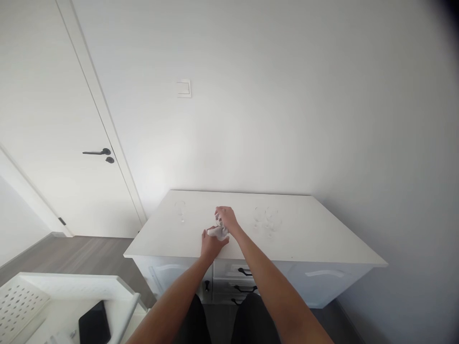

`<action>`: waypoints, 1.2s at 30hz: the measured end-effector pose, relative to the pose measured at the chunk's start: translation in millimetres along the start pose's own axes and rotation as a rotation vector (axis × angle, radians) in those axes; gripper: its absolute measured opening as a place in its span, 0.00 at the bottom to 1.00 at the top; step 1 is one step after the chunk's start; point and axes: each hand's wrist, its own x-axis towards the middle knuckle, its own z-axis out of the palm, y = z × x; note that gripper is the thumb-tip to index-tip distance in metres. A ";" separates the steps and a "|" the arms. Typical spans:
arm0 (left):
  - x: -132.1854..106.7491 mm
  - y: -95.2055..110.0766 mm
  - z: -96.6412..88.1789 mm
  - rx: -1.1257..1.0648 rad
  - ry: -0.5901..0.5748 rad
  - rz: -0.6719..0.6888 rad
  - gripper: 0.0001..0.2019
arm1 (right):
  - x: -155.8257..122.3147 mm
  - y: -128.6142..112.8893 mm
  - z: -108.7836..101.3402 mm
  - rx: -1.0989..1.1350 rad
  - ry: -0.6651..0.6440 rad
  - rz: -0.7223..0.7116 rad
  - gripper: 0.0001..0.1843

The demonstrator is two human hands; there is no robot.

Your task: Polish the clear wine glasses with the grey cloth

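Left hand (pixel 211 244) grips a cloth (pixel 218 232) on the counter (pixel 315 239). Right hand (pixel 226 217) closes on a glass (pixel 219 220). Likely wiping; steady hold needed.

We can read no text, label, brand, number or sign anywhere here: the wall switch plate (pixel 183 89), the door (pixel 46 119), the white cabinet top (pixel 304 234) and the dark flat device (pixel 94 323) in the white tray (pixel 21 301) all show blank faces to us.
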 end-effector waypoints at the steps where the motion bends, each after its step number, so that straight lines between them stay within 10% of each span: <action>1: 0.2 1.1 -0.1 0.014 0.007 -0.010 0.26 | 0.8 6.9 -2.5 0.087 0.081 0.028 0.23; 11: -1.4 2.7 -3.8 0.028 -0.006 0.023 0.19 | 2.4 36.1 -20.6 0.516 0.782 0.230 0.21; 17: -0.3 0.6 -3.4 0.045 -0.024 0.048 0.21 | -38.7 54.2 4.5 0.639 0.248 0.232 0.22; 24: 0.0 -0.5 -2.0 0.041 -0.012 0.051 0.23 | -67.0 58.6 -7.2 0.687 -0.022 0.104 0.23; 29: 1.7 1.7 0.4 0.050 -0.002 0.003 0.25 | -62.7 56.7 -16.1 0.703 -0.185 -0.067 0.40; 36: 3.0 -0.5 1.1 0.002 -0.005 0.014 0.24 | -20.7 46.7 -21.6 0.510 -0.574 -0.174 0.25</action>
